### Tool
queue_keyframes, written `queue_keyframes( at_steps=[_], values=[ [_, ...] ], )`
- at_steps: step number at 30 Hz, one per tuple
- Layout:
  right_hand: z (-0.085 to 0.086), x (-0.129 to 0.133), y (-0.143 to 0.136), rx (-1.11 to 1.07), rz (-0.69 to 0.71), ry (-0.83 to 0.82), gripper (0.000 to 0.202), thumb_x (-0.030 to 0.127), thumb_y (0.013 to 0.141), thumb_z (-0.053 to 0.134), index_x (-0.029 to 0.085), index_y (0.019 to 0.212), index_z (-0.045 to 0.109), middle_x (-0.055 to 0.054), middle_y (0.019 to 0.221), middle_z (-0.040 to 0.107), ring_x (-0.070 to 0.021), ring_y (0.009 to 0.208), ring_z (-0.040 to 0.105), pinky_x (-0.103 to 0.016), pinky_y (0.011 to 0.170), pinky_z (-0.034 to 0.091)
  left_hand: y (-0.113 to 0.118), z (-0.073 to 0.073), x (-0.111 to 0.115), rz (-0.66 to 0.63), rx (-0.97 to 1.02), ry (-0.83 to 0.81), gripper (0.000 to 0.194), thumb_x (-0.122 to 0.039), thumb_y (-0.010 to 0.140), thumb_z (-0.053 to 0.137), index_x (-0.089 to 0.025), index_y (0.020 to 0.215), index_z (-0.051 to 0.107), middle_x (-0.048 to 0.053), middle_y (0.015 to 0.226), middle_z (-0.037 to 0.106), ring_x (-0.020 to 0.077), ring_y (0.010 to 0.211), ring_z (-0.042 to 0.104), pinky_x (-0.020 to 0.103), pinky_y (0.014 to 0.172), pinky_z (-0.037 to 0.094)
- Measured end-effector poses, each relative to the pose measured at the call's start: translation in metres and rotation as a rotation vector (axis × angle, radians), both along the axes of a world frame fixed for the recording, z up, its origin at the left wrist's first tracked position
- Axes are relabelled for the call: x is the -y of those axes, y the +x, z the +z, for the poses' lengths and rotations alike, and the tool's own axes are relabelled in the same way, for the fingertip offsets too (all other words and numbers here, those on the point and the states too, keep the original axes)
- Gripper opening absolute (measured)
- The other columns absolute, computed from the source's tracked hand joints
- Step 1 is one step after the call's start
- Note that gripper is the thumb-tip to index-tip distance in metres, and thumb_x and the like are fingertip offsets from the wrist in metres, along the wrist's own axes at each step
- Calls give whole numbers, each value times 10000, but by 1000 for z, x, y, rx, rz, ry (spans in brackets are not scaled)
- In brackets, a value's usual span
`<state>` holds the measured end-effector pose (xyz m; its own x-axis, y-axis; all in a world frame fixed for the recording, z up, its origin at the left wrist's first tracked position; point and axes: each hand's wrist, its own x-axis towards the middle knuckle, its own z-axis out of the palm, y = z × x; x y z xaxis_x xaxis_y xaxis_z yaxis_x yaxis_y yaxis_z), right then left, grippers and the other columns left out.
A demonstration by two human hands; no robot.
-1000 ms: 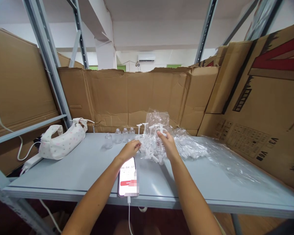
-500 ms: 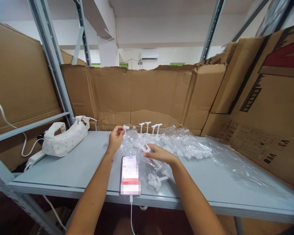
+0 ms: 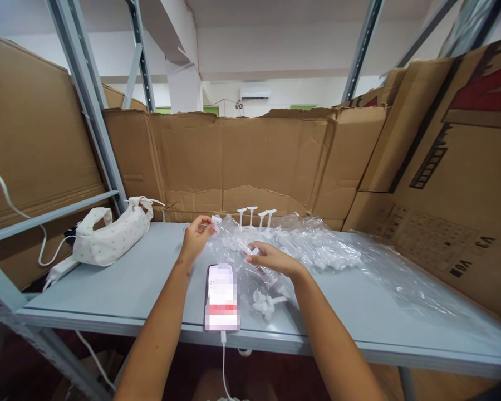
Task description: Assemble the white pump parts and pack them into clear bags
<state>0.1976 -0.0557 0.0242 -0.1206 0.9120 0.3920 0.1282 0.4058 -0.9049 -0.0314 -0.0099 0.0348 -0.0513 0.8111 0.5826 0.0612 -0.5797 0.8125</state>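
Note:
My left hand (image 3: 198, 235) is closed, with finger and thumb pinching a small white plastic piece (image 3: 216, 220) at the edge of a clear plastic bag (image 3: 229, 236). To its right, my right hand (image 3: 269, 259) grips the crinkled clear film, and a white part shows by its fingertips; whether that part lies inside the film I cannot tell. In front of the right hand, more white plastic parts (image 3: 265, 303) lie under or in clear film. Behind the hands, several white T-shaped plastic pieces (image 3: 251, 214) stand upright.
A phone (image 3: 222, 301) with a white cable lies at the table's (image 3: 158, 278) front edge. Bagged white parts (image 3: 325, 248) are heaped to the right, beside flat clear film (image 3: 417, 289). A patterned white pouch (image 3: 112, 236) sits left. Cardboard walls (image 3: 250, 161) and metal posts enclose the table.
The white piece in my left hand has shifted and turned slightly. My right hand has moved a little, still on the film. The camera view has moved slightly.

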Motion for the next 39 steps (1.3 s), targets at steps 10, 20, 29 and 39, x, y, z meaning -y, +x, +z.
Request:
queue_keyframes(
  at_steps=[10, 20, 29, 39],
  values=[
    [9, 0, 6, 9, 111, -103, 338, 394, 492, 771, 195, 672, 566, 32, 632, 574, -125, 558, 519, -267, 494, 439, -1, 1, 7, 176, -311, 89, 152, -325, 788, 517, -195, 809, 594, 16, 790, 648, 168, 855, 583, 303, 834, 403],
    [15, 2, 6, 156, 265, -115, 274, 402, 616, 710, 173, 736, 618, 15, 646, 582, -122, 538, 507, -249, 480, 407, -3, -1, 2, 314, -454, 151, 184, -294, 796, 499, -205, 716, 640, 49, 1070, 610, 220, 1094, 488, 406, 998, 300],
    [8, -7, 7, 127, 30, -80, 403, 483, 664, 652, 189, 923, 561, 30, 662, 537, -119, 560, 475, -250, 523, 383, 11, 1, 16, -281, 8, -305, 606, -463, 785, 548, -219, 1300, 341, 149, 1182, 551, 201, 893, 625, 369, 791, 493],
    [4, -12, 11, 168, 106, -66, 543, 535, 690, 623, 223, 1118, 501, -85, 1148, 530, -188, 840, 564, -303, 681, 456, 34, -8, 32, -660, -209, -538, 511, -409, 754, 621, -169, 1187, 493, 136, 1018, 649, 173, 749, 654, 308, 700, 488]
  ],
)
